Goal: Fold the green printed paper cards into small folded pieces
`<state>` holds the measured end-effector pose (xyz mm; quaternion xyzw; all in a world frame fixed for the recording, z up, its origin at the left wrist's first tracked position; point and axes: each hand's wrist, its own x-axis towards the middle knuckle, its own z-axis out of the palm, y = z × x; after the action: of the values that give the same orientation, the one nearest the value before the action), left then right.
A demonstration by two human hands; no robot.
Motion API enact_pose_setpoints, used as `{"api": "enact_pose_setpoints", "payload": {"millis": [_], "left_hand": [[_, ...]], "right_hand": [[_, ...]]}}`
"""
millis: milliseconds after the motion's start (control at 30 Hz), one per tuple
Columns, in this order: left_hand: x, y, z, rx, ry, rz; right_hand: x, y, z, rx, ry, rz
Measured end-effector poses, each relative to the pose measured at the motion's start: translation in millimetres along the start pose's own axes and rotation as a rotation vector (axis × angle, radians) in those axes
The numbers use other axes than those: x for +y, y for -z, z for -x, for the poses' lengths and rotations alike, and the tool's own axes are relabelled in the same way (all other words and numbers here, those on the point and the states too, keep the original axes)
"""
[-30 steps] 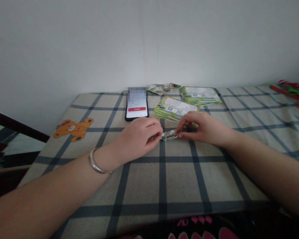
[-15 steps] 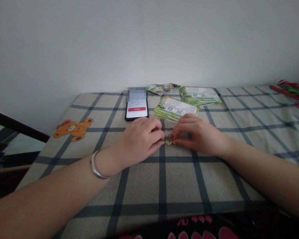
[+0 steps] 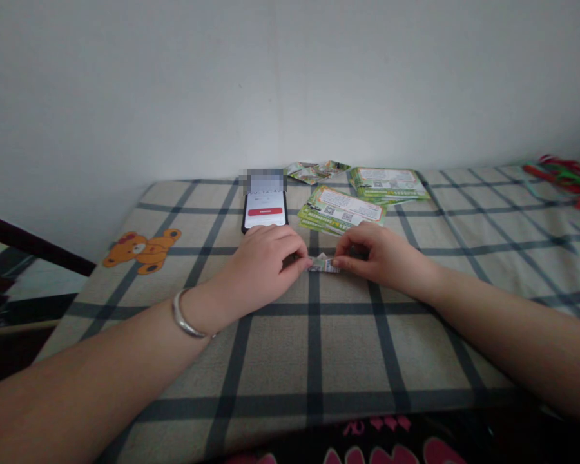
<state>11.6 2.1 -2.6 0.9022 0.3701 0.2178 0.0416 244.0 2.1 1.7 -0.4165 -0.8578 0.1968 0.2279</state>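
Between my hands, low over the checked tablecloth [image 3: 275,361], is a small folded piece of printed paper [image 3: 324,263]. My left hand [image 3: 268,261], with a silver bangle at the wrist, pinches its left end between thumb and fingers. At the right end, the thumb and index finger of my right hand [image 3: 379,258] are closed on it. The paper shows pale, printed faces with a small peak at its top. Just beyond my right hand lies a stack of green printed leaflets [image 3: 341,209].
A phone [image 3: 265,209] with a lit screen lies behind my left hand. Along the wall are folded paper pieces [image 3: 316,171] and a second leaflet stack [image 3: 390,183]. An orange bear picture [image 3: 142,251] is at the left; red and green items [image 3: 568,180] lie far right.
The folded paper has turned, now showing a wider, paler side. My left hand has shifted slightly left, and the gap between my fingertips has widened.
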Motion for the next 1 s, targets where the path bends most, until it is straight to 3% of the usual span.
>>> {"api": "enact_pose_setpoints", "payload": {"millis": [333, 1000], "left_hand": [[1.7, -3.9, -0.4, -0.012, 0.006, -0.032], [6.1, -5.6, -2.1, -0.024, 0.040, -0.169]], "right_hand": [[-1.3, -5.7, -0.8, 0.010, 0.066, 0.145], [4.1, -10.5, -4.0, -0.014, 0.060, 0.256]]}}
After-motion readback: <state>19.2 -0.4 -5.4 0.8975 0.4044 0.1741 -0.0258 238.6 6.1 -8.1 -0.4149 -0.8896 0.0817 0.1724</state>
